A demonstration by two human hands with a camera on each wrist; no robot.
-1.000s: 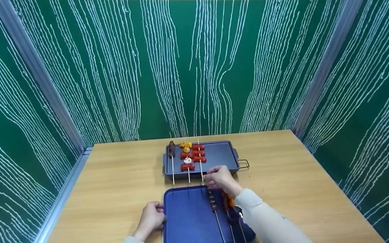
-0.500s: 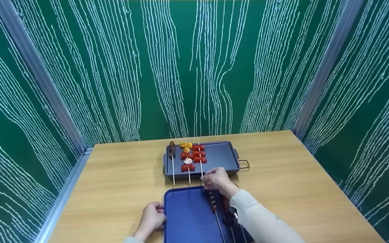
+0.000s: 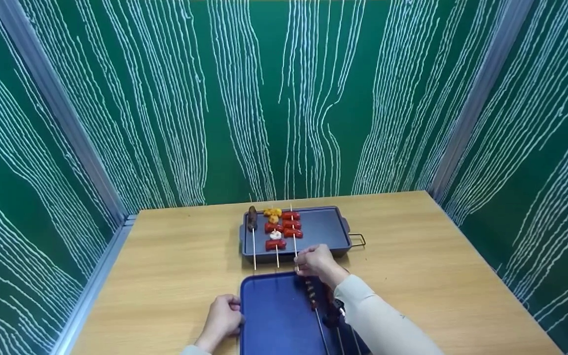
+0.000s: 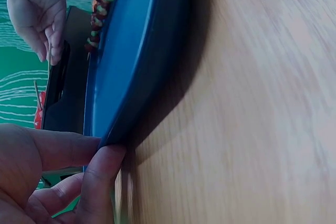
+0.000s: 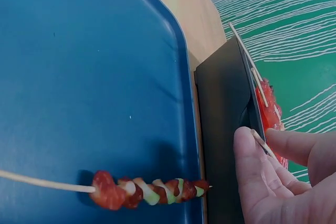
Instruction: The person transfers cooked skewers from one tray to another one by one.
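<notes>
My right hand [image 3: 317, 261] pinches the bare end of a wooden stick [image 5: 262, 144] between thumb and fingers, just in front of the grill pan's near side. The stick belongs to a skewer of red sausage pieces [image 3: 292, 224] lying on the dark grill pan [image 3: 321, 229]. My left hand [image 3: 222, 315] holds the left rim of a blue tray [image 3: 274, 315], thumb and finger pinching it in the left wrist view. On the tray below my right hand lies a skewer of small brown, red and green pieces [image 5: 149, 191], its tip towards the pan.
Also on the pan are a dark meat skewer [image 3: 252, 219] and a mixed skewer with yellow, red and white pieces [image 3: 274, 235]. Their sticks jut over the front edge. A wire handle [image 3: 358, 240] sticks out at the right. Other sticks on the tray are partly behind my right sleeve [image 3: 382, 315].
My right hand has shifted slightly left, and its fingers have drawn together on the stick's end. My left hand stays on the tray's rim; the skewers on the pan look unmoved.
</notes>
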